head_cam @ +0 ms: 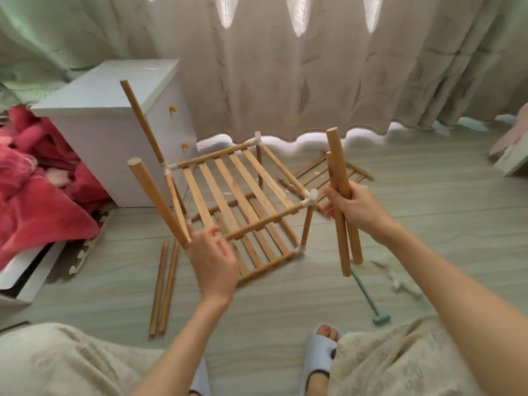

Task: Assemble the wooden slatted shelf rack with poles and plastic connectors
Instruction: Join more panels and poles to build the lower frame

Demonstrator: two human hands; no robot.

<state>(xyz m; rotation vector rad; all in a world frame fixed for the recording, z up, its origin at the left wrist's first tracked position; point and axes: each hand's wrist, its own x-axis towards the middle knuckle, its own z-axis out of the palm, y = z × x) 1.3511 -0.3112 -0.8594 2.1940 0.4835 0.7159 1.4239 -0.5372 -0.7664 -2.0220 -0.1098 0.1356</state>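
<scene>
wooden slatted shelf rack [240, 192] stands part-built at frame centre on the floor, white plastic connectors [310, 197] at its corners. left hand [213, 258] at lower centre, fingers curled around the near front corner where a tilted pole [158, 201] meets the rail. right hand [354, 207] at centre right, fingers clamped on two upright poles [340, 195]. teal mallet [368, 298] lies lower right.

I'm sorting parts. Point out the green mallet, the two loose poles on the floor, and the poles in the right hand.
green mallet [367, 295]: head view, handle.
loose poles [164, 287]: head view, mid-length.
held poles [337, 164]: head view, above the grip.
</scene>
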